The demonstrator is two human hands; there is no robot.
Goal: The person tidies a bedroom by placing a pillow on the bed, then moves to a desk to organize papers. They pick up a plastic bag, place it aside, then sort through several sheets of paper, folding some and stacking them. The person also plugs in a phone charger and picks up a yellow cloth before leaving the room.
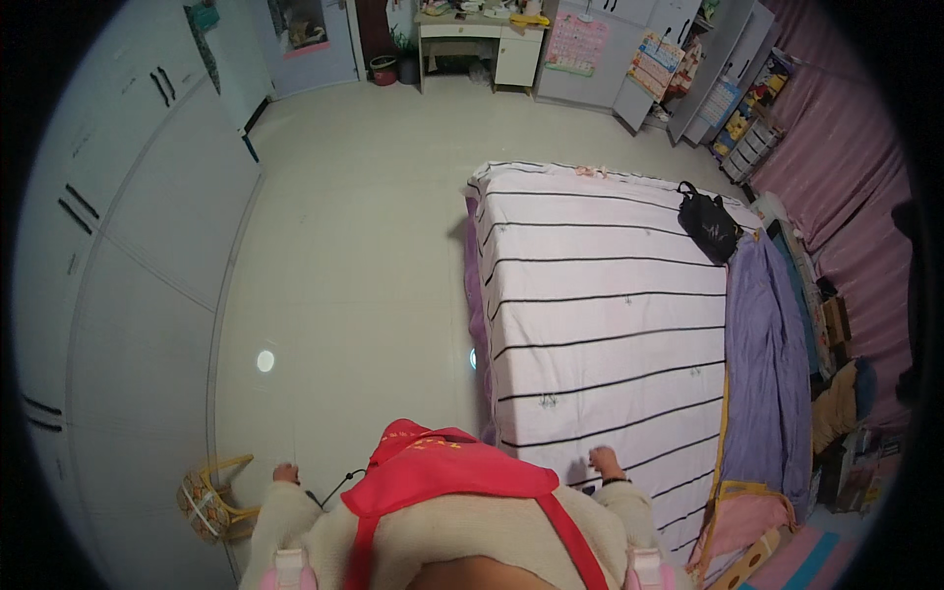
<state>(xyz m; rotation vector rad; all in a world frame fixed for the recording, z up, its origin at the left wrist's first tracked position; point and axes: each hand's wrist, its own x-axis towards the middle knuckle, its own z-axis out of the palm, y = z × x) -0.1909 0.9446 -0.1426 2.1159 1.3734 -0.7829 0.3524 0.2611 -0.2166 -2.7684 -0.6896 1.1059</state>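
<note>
My left hand (285, 474) hangs low over the pale floor, near a small round bamboo stool (205, 503). Its fingers look curled in, and nothing shows in them. Over the near left part of the bed, my right hand (607, 464) is held with loosely bent fingers and no visible object. It seems to be above the white sheet with black stripes (610, 315); whether it touches cannot be seen. Between my arms, a red apron (447, 477) covers the front of my cream fleece top. A thin black cord (342, 486) sticks out beside the apron.
Pale wardrobes (147, 246) line the left wall. At the back stand a white desk (462, 44) and open cabinet doors (654, 64). A black bag (708, 226) and a purple cover (767, 354) lie along the bed's right side. Pink curtains (836, 147) hang behind it.
</note>
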